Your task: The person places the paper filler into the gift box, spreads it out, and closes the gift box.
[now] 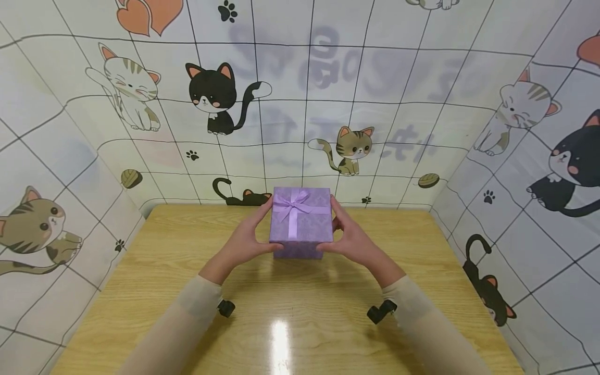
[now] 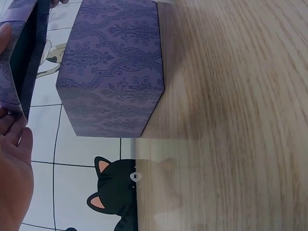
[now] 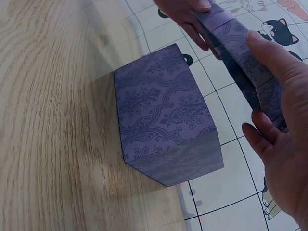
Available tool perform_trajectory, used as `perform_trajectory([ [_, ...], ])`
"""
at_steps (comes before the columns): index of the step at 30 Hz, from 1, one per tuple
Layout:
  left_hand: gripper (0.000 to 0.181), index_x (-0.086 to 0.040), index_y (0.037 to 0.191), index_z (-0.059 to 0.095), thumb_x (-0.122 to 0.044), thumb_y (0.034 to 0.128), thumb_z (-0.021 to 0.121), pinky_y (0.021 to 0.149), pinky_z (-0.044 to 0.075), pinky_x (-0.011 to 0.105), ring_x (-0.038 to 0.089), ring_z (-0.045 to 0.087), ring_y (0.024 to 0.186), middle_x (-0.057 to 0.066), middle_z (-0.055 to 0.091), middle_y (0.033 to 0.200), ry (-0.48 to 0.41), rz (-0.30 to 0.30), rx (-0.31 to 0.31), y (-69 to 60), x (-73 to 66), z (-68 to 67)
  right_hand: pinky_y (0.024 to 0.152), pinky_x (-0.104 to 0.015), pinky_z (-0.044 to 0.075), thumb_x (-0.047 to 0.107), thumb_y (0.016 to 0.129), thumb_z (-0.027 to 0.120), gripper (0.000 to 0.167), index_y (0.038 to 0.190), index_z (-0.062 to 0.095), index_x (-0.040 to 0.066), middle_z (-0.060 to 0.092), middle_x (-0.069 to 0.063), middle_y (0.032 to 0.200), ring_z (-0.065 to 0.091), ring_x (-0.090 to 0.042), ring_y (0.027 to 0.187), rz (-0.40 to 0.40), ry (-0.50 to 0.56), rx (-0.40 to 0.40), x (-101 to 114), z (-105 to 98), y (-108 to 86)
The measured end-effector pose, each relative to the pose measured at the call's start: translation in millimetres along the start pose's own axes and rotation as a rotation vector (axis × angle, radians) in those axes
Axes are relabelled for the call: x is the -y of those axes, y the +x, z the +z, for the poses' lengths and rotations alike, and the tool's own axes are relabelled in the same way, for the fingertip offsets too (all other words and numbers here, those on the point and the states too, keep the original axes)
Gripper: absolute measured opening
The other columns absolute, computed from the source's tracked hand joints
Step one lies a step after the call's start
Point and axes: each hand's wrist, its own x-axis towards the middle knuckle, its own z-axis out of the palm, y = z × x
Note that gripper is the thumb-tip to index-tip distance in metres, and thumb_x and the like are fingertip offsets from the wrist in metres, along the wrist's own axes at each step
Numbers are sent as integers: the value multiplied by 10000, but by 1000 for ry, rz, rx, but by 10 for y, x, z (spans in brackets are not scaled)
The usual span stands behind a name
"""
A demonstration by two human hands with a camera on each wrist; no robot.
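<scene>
A purple gift box with a damask pattern stands on the table, its lid raised clear of it. The lid (image 1: pixel 311 221) has a lilac ribbon and bow (image 1: pixel 294 204) on top. My left hand (image 1: pixel 244 239) grips the lid's left side, thumb at the front edge, and my right hand (image 1: pixel 353 240) grips the right side the same way. Below it, the box base (image 2: pixel 113 62) sits upright near the table's back edge. Its inside is hidden from every view. In the right wrist view a gap shows between the lid (image 3: pixel 233 41) and the base (image 3: pixel 166 106).
The light wooden table (image 1: pixel 187 250) ends behind the box at a wall sheet (image 1: pixel 290 114) printed with cartoon cats and grid lines. Similar sheets rise on the left and right. A black strap piece (image 1: pixel 382 311) shows at the right wrist, another (image 1: pixel 226 308) at the left.
</scene>
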Motion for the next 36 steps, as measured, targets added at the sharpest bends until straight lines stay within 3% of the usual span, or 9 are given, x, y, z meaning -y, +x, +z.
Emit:
perform_trajectory([
  [4,1271,-347,1787,199,-399,817,1020,1304,266,618,330,276,1659,-83,260,1810,-10,-34,-1,-2,18,4,1140,-649,453,229,810,1033,1369,1806,94,229,567,-71,1536,566,-308,1347,-31,-90,-22,-23,-4,28],
  [6,1257,-341,1787,202,-424,827,1009,1300,270,625,337,284,1656,-75,262,1809,-10,-51,3,1,25,2,1227,-674,359,288,814,1031,1353,1806,112,245,411,-48,1724,427,-335,1532,-20,-130,-31,-34,-7,35],
  [8,1245,-324,1788,212,-448,832,1000,1298,276,622,339,296,1651,-58,270,1808,-11,-62,8,10,35,0,1274,-691,269,335,815,1027,1347,1806,118,254,281,-30,1809,280,-349,1638,7,-143,-37,-43,-7,39],
  [11,1230,-295,1788,227,-483,839,986,1292,291,620,344,314,1643,-29,283,1806,-4,-72,15,28,55,1,1290,-690,222,389,818,1019,1343,1806,118,262,196,-22,1837,196,-348,1674,57,-136,-43,-56,-5,41],
  [23,1153,-244,1782,274,-489,881,951,1271,330,630,390,403,1594,39,324,1800,22,-138,48,117,160,26,1293,-629,276,306,833,1017,1282,1800,179,226,331,-55,1783,337,-351,1616,97,-35,-41,-181,20,144],
  [28,1134,-193,1776,291,-460,892,949,1279,321,626,389,381,1607,54,349,1789,21,-145,59,141,212,50,1298,-636,257,322,842,1010,1269,1798,183,199,343,-54,1779,331,-352,1620,107,-18,-33,-276,38,171],
  [36,1130,-219,1781,271,-479,904,934,1294,299,605,366,344,1629,17,352,1786,38,-177,79,170,302,80,1298,-673,229,378,881,976,1246,1800,153,202,310,-52,1795,281,-371,1643,129,-44,-2,-372,47,210],
])
